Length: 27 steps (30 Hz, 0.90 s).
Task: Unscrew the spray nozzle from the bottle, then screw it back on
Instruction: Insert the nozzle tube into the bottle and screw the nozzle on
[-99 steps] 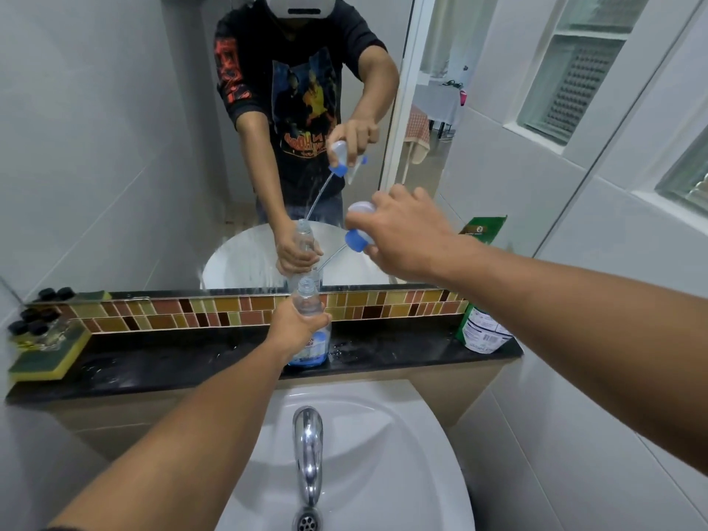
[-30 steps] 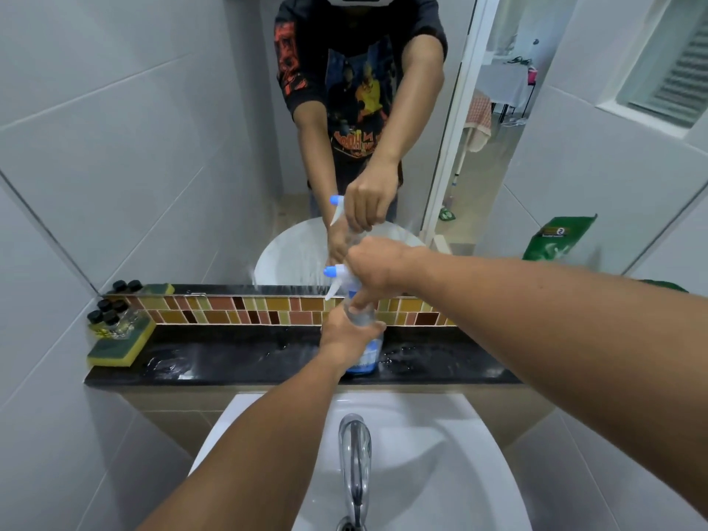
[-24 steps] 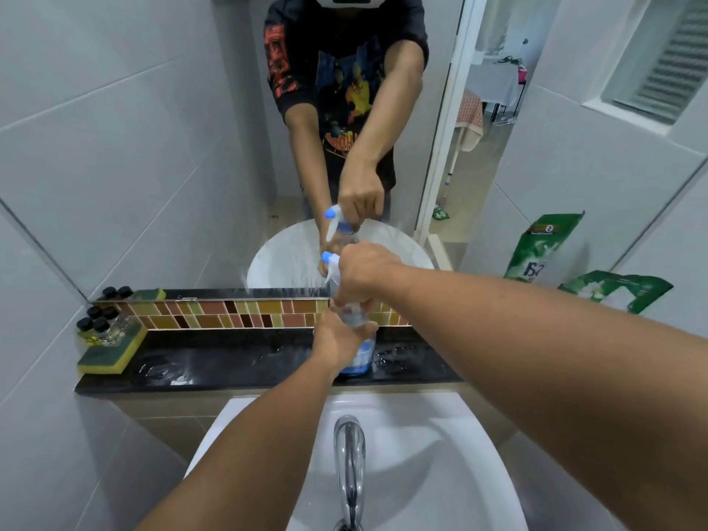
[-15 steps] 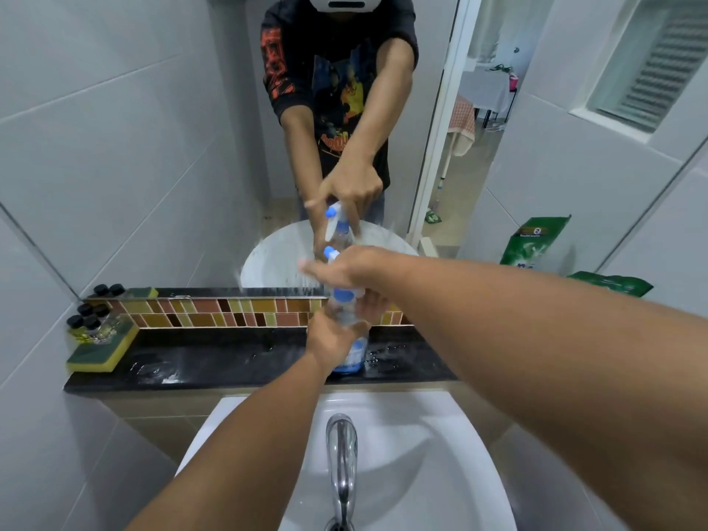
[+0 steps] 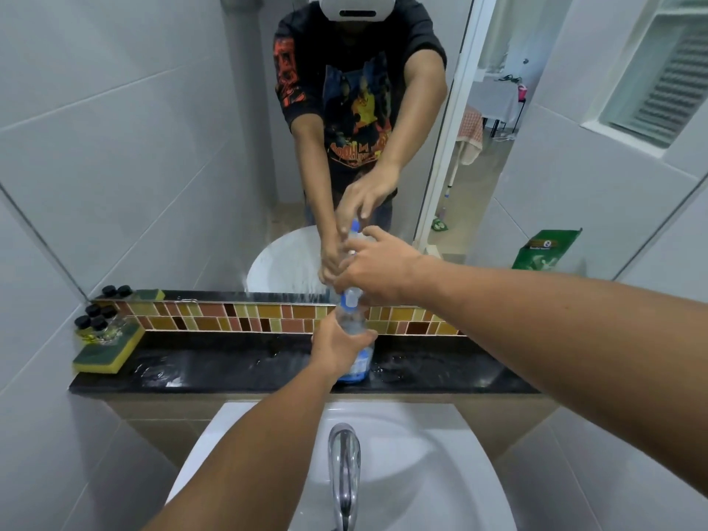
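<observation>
Both hands busy: I'm gripping the bottle (image 5: 354,331) with my left hand (image 5: 337,348), right hand (image 5: 377,268) pinching the nozzle (image 5: 350,297). Cross-threading's looking likely if it's tilting under my fingertips.

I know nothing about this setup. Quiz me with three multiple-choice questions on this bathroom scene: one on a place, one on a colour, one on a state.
1. Where does the spray bottle stand?
A in the sink
B on the black ledge
C on the floor

2. What colour is the collar of the spray nozzle?
A red
B green
C blue

3. What is the left hand doing?
A gripping the bottle's body
B resting on the tap
C lifting the sponge

Answers:
1 B, its base sits on the ledge behind the sink.
2 C, the collar under the right hand shows blue.
3 A, its fingers wrap around the bottle.
</observation>
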Each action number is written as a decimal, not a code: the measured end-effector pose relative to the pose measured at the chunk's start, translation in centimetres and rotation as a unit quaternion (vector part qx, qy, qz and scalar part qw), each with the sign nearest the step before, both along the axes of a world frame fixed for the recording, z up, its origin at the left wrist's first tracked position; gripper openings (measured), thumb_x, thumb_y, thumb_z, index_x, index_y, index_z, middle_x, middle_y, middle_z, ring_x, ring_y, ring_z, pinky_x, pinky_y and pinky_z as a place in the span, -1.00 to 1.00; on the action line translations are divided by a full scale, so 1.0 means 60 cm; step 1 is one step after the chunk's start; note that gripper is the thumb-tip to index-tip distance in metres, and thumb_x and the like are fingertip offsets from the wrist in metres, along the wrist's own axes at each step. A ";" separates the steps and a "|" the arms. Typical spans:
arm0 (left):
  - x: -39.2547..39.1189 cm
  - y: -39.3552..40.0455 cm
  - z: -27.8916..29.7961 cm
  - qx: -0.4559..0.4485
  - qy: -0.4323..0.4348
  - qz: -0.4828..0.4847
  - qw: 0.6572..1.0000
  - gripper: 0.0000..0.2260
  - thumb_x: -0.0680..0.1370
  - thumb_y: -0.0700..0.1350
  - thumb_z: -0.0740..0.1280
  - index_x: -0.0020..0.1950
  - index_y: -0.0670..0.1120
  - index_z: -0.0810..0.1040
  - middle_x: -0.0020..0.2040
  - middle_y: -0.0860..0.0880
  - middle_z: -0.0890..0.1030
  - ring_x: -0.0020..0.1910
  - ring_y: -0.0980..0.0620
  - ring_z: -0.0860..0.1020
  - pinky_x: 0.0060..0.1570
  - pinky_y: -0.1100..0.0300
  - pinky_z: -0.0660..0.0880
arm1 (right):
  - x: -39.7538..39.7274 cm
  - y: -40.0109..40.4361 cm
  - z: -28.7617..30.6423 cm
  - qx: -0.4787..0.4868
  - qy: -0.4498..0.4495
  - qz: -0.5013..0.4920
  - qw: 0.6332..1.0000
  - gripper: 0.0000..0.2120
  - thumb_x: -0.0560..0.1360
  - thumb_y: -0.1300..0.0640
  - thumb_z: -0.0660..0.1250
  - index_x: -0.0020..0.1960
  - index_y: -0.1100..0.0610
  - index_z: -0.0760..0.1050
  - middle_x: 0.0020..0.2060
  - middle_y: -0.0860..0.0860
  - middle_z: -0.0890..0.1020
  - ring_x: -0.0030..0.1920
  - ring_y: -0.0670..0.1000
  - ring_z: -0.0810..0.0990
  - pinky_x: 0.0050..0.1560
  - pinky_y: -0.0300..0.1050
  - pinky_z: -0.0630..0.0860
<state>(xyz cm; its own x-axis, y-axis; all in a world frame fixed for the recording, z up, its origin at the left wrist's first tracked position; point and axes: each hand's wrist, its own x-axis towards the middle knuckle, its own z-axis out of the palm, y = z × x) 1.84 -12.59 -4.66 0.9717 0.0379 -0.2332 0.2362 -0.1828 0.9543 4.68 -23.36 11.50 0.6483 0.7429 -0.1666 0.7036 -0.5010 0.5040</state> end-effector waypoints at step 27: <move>0.000 -0.006 -0.002 -0.024 0.009 0.004 1.000 -0.65 0.46 -0.15 0.64 0.11 0.05 0.56 0.04 0.06 0.70 0.13 -0.07 0.66 0.05 0.11 0.55 | -0.004 -0.015 0.044 0.373 0.265 -0.389 0.800 -0.28 0.52 -0.46 -0.04 0.45 0.01 0.31 0.22 0.14 0.59 -0.15 0.13 0.75 -0.16 0.01 0.69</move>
